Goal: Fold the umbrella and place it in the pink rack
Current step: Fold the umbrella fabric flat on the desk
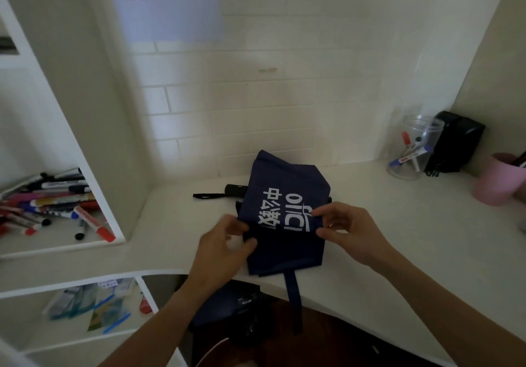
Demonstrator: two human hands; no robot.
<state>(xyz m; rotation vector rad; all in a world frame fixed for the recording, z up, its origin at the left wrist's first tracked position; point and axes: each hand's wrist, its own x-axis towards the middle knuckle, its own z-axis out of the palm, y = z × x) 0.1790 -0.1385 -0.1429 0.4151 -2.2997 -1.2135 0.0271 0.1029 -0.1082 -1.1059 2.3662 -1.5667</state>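
A navy blue folding umbrella (284,184) with white lettering lies on the white desk (384,224), its canopy loose and flat. Its black handle (236,190) with a wrist cord points left. A closing strap (293,295) hangs over the desk's front edge. My left hand (225,244) pinches the canopy's left edge. My right hand (344,227) pinches the right edge near the lettering. A pink container (495,181) stands at the far right of the desk, partly cut off by the frame.
A clear jar (412,150) with markers and a black object (455,141) stand at the back right. Left shelf compartments hold several markers (51,204) and, lower down, packets (91,304). A tiled wall is behind the desk.
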